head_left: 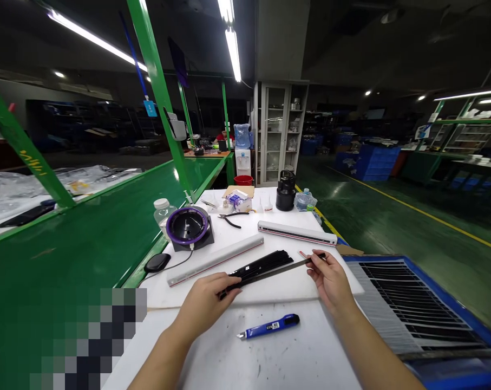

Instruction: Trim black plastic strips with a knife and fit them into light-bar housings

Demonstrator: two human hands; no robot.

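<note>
A long thin dark strip (280, 270) stretches between my two hands over the white foam sheet (294, 290). My left hand (208, 301) is closed around its left end, with thumb and fingertips pressed together. At the other end, my right hand (330, 277) pinches the strip between thumb and forefinger. Just behind the strip lies a bundle of black strips (263, 263), close to my left fingertips. A small red and white piece (303, 254) shows beside my right fingertips; whether it is attached to the strip, I cannot tell. Nearer me lies a blue utility knife (269, 327).
Two white bars (216, 261) (296, 233) lie beyond the bundle. Farther back are pliers (234, 219), a round purple-rimmed device (187, 226), a clear jar (164, 213) and a black flask (286, 190). A blue tray (444, 271) of black strips stands at the right.
</note>
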